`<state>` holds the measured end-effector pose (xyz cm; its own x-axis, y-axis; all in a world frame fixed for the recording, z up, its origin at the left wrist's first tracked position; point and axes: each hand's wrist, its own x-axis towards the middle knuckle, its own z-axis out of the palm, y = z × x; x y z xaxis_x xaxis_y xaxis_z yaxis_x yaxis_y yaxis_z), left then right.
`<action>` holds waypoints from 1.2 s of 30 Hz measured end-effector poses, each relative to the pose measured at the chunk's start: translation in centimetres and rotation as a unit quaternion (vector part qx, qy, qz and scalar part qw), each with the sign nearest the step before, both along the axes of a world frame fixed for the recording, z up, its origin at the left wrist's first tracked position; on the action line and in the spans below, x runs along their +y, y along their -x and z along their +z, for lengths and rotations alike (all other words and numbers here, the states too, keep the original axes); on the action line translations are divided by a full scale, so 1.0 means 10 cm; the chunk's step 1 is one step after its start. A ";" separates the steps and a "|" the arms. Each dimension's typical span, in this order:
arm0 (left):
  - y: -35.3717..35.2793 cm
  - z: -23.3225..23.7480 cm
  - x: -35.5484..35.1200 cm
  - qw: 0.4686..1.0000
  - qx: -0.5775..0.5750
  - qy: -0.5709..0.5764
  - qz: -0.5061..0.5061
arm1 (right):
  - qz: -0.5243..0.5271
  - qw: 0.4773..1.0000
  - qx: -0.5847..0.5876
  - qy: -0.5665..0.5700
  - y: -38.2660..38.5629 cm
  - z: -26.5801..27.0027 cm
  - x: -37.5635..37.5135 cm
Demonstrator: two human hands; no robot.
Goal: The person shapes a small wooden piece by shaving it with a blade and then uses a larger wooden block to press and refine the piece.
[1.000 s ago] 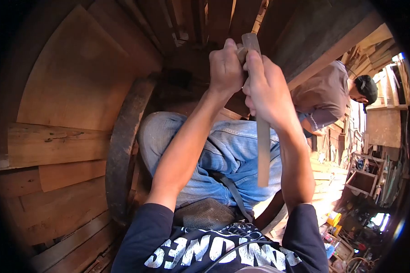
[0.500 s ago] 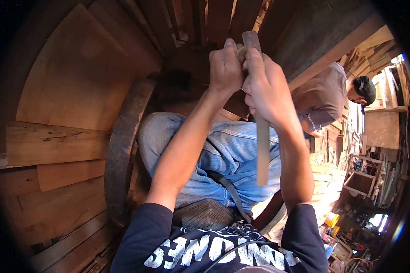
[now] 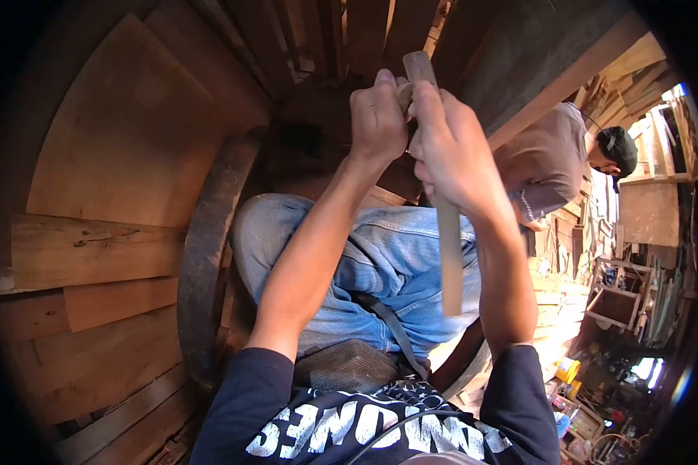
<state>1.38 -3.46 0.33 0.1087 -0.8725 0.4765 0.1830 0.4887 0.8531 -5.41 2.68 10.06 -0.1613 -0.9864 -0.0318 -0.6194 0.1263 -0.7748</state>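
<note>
My right hand [image 3: 456,159] is wrapped round a long, flat, greyish-brown strip [image 3: 449,260], its kind not clear. The strip's upper end stands above my fingers, and its lower end hangs over my jeans [image 3: 395,248]. Close on the left, my left hand [image 3: 378,120] is closed, thumb up, with a small pale piece [image 3: 403,94] pinched at its fingertips. That piece sits right against the strip near its top. Both arms reach forward above my bent legs.
A dark curved wooden piece [image 3: 209,263] rises left of my knee. Wide boards [image 3: 108,132] lie beyond it. At upper right a thick beam [image 3: 574,85] slants past a bent-over person [image 3: 547,151] in a cap. Cluttered shelving [image 3: 616,298] and a yellow object [image 3: 568,370] are farther right.
The strip has tilted slightly, its top shifting left and its lower end right. Both hands have moved a little to the left with their grips kept.
</note>
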 end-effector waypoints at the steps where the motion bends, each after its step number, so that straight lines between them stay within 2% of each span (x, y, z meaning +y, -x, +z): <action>1: -0.01 0.02 0.00 0.995 -0.044 0.063 0.056 | 0.001 1.000 0.003 0.007 0.01 -0.01 0.02; 4: -0.04 0.08 0.02 0.999 -0.032 0.011 0.015 | 0.001 1.000 -0.025 0.005 -0.04 -0.01 0.10; 6: -0.03 0.05 0.00 0.999 -0.029 0.018 0.025 | -0.002 0.999 -0.028 -0.024 -0.03 0.06 0.04; 7: -0.03 0.04 0.00 1.000 0.006 -0.006 -0.004 | -0.042 0.988 -0.088 -0.121 -0.10 0.20 0.02; 8: -0.04 0.05 -0.01 0.998 0.039 -0.027 -0.031 | -0.042 0.988 -0.086 -0.120 -0.08 0.15 0.03; 10: -0.06 0.11 -0.02 0.999 0.034 -0.016 -0.011 | 0.015 1.000 0.004 0.013 -0.03 -0.02 0.06; 12: -0.05 0.12 -0.01 1.000 -0.013 -0.006 0.011 | 0.014 1.000 -0.005 0.020 -0.05 0.00 0.10; 13: -0.03 0.10 -0.06 0.997 -0.023 0.059 0.047 | -0.015 0.998 -0.042 -0.047 -0.08 0.11 0.07; 15: -0.02 0.08 -0.01 0.999 -0.022 0.035 0.025 | -0.062 0.981 -0.118 -0.140 -0.12 0.27 0.00; 16: -0.04 0.11 0.00 0.999 -0.026 0.016 0.010 | -0.062 0.982 -0.116 -0.138 -0.10 0.23 0.02; 17: -0.03 0.05 -0.03 0.994 -0.059 0.070 0.064 | -0.030 0.996 -0.058 -0.064 -0.07 0.14 0.04; 18: -0.04 0.08 -0.06 0.993 -0.061 0.071 0.069 | 0.004 1.000 -0.004 0.007 -0.08 0.08 0.06; 19: -0.04 0.09 -0.06 0.995 -0.055 0.070 0.055 | 0.000 1.000 -0.002 0.015 -0.07 0.06 0.07; 22: 0.00 0.07 -0.05 0.999 -0.017 0.032 0.010 | -0.022 0.998 -0.028 -0.049 -0.07 0.17 0.04; 25: -0.04 0.11 -0.08 0.997 -0.044 0.052 0.043 | -0.011 1.000 -0.011 -0.018 -0.07 0.12 0.10; 28: -0.03 0.10 -0.02 1.000 0.006 -0.004 -0.022 | -0.008 1.000 -0.004 -0.015 -0.09 0.16 0.11; 30: -0.01 0.09 0.00 1.000 0.014 -0.005 -0.020 | -0.057 0.988 -0.093 -0.109 -0.12 0.27 0.07; 31: -0.02 0.09 0.01 1.000 -0.012 0.010 -0.008 | 0.007 1.000 0.008 -0.003 -0.04 0.13 0.02; 33: -0.07 0.10 -0.04 0.994 -0.059 0.077 0.045 | 0.004 1.000 -0.003 0.003 -0.05 0.11 0.10; 36: -0.02 0.07 -0.06 0.992 -0.067 0.084 0.071 | -0.016 1.000 -0.015 -0.016 -0.06 0.12 0.08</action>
<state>1.58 -4.05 0.98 0.1506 -0.7604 0.6317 -0.0073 0.6381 0.7699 -4.78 3.51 11.26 -0.1917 -0.9790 -0.0693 -0.5918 0.1716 -0.7876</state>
